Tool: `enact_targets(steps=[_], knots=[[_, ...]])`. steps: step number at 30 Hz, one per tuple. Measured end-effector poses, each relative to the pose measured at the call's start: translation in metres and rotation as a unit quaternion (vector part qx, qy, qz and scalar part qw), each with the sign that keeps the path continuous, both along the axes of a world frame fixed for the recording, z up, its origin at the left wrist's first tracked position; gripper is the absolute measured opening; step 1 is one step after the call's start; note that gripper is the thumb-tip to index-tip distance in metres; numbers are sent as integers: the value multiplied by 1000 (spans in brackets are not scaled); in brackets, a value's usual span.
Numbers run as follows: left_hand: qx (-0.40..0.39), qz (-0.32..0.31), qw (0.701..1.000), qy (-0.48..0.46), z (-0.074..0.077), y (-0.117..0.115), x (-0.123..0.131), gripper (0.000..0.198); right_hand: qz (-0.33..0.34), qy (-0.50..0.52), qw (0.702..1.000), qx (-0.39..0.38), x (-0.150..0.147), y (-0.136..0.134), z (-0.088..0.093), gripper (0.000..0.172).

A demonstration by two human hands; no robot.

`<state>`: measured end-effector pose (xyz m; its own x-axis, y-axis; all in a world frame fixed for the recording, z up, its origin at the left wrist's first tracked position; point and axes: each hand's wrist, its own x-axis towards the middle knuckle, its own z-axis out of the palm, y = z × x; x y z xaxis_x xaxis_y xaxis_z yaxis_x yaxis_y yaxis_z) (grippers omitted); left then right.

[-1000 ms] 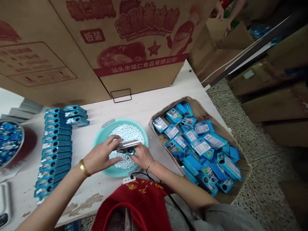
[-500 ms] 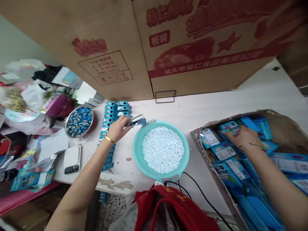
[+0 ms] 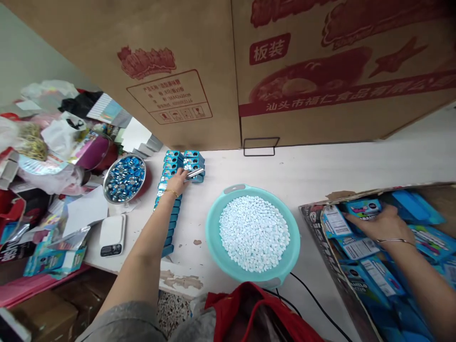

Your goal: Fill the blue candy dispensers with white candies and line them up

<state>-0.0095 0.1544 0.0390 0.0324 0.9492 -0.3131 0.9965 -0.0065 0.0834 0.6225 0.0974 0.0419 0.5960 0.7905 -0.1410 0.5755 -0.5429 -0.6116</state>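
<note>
- Plentiful white candies (image 3: 254, 233) are being held in a turquoise basin (image 3: 213, 232) near the table's (image 3: 309, 166) front edge.
- In a carton (image 3: 315, 228) at the right edge, a blue candy box (image 3: 363, 208) is being straddled by the right hand's (image 3: 388, 225) fingers; grip cannot be told. Loose boxes (image 3: 383, 275) are being left.
- Towards the back-left corner, a silvery tool (image 3: 195, 173) is being pinched by the left hand (image 3: 176, 183) beside boxes being kept in rows (image 3: 170, 166), seemingly the finished part.

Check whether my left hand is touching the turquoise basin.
Apart. The head view shows a strip of white tabletop between the left hand and the near side of the turquoise basin.
</note>
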Motion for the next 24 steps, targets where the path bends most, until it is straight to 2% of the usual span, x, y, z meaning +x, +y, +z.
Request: enact_targets(steps=[2, 3, 5, 7, 9, 12, 15, 19, 21, 24], knots=[[54, 5, 997, -59, 7, -13, 10, 48, -43, -34, 997, -60, -13, -8, 27, 81], [76, -6, 992, -98, 11, -22, 19, 47, -61, -55, 995, -54, -19, -12, 41, 80], [74, -58, 978, -188, 20, -45, 42, 36, -79, -54, 995, 18, -32, -23, 66, 75], [19, -129, 956, -264, 25, -70, 74, 29, -65, 39, 993, 94, -48, -37, 84, 66], [-34, -169, 946, -275, 21, -92, 110, 29, -25, 212, 971, 109, -67, -54, 96, 60], [-49, -158, 966, -197, 0, -111, 165, 34, 43, 445, 894, 37, -103, -83, 99, 62], [-60, -167, 972, -156, -21, -124, 202, 36, 59, 537, 842, -13, -136, -109, 89, 63], [-98, -235, 952, -171, -28, -150, 219, 36, -7, 579, 815, -14, -156, -134, 75, 45], [-113, -237, 947, -184, -27, -164, 219, 38, -30, 589, 808, 1, -159, -140, 74, 38], [-145, -206, 941, -226, -26, -179, 223, 41, -22, 597, 802, 20, -163, -141, 78, 34]])
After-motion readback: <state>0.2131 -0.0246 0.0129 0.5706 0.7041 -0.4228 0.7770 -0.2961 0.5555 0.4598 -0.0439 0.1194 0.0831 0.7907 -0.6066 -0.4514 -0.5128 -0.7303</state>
